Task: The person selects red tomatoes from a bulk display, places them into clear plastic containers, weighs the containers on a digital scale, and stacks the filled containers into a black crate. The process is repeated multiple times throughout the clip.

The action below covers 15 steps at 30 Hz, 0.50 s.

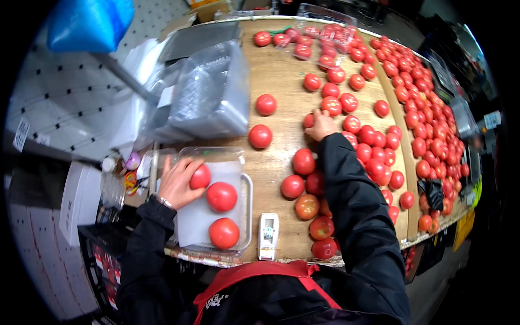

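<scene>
My left hand (180, 183) is closed round a tomato (201, 176) inside a clear plastic tray (242, 154) lined with a white sheet. Two more tomatoes, one nearer (223, 233) and one in the middle (221, 196), lie in that tray, right of my hand. Farther out over the wooden table, my right hand (322, 126) has its fingers curled on another tomato (309, 121), partly hidden by them. Several loose tomatoes surround it, with a pair to its left, a far one (266, 104) and a nearer one (260, 136). My right sleeve covers part of the near group.
A tall stack of clear plastic trays (216, 89) stands beyond the tray at left. A small white device (268, 236) lies by the table's front edge. Past a raised wooden divider (405, 141) at right, many tomatoes are heaped. A filled clear tray (325, 24) sits at the far edge.
</scene>
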Motion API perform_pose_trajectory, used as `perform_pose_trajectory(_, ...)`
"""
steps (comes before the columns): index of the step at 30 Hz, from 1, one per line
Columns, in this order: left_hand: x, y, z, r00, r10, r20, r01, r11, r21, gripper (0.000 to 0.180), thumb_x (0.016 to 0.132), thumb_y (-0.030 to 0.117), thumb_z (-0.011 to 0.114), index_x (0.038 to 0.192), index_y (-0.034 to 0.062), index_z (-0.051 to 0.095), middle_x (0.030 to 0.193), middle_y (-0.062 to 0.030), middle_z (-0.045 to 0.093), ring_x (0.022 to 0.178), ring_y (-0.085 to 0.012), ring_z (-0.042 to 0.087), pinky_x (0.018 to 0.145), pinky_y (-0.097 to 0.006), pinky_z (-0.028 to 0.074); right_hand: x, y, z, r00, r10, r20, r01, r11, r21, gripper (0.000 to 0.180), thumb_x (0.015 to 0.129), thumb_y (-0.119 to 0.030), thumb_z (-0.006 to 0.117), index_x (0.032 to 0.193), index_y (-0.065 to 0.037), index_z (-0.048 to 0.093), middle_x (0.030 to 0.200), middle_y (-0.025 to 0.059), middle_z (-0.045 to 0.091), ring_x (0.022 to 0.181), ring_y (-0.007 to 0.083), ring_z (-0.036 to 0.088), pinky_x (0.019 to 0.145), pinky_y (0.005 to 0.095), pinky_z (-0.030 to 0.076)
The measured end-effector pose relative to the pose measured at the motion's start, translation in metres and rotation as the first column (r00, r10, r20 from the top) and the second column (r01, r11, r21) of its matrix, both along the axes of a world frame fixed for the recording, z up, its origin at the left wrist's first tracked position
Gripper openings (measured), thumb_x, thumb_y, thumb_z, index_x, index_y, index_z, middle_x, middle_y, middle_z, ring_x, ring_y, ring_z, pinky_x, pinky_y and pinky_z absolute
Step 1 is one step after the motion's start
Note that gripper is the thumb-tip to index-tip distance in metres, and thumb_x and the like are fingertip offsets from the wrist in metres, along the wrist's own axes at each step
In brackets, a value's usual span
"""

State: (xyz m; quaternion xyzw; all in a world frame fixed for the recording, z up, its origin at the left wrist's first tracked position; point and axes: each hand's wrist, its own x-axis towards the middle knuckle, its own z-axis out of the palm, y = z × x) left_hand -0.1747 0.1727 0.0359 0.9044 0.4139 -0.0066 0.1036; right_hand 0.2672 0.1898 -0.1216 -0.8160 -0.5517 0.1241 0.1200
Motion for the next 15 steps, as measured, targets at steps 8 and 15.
perform_pose_trajectory(8,-0.004,-0.007,-0.015,0.978,0.052,0.204,-0.075,0.991,0.107,0.066,0.074,0.028,0.072,0.132,0.0081,0.048,0.125,-0.011,0.048,0.12,-0.0296,0.045,0.102,-0.055,0.028,-0.008,-0.024,0.052,0.345,0.034,-0.938,0.313,0.938,0.149,0.047,0.088,-0.042,0.059,0.115,-0.004,0.059,0.1,0.0098,0.067,0.093,0.023,0.065,0.079,0.0333,0.05)
perform_pose_trajectory(15,-0.006,-0.069,-0.004,0.858,0.323,0.4,-0.278,0.946,-0.167,0.057,0.074,0.032,0.074,0.118,0.0037,0.054,0.103,-0.0179,0.059,0.093,-0.0362,0.059,0.08,-0.043,0.049,-0.042,-0.105,0.071,-0.292,0.185,-0.938,0.212,0.969,0.125,0.046,0.091,-0.037,0.056,0.125,-0.007,0.047,0.115,0.0099,0.059,0.103,0.0231,0.061,0.073,0.0335,0.055)
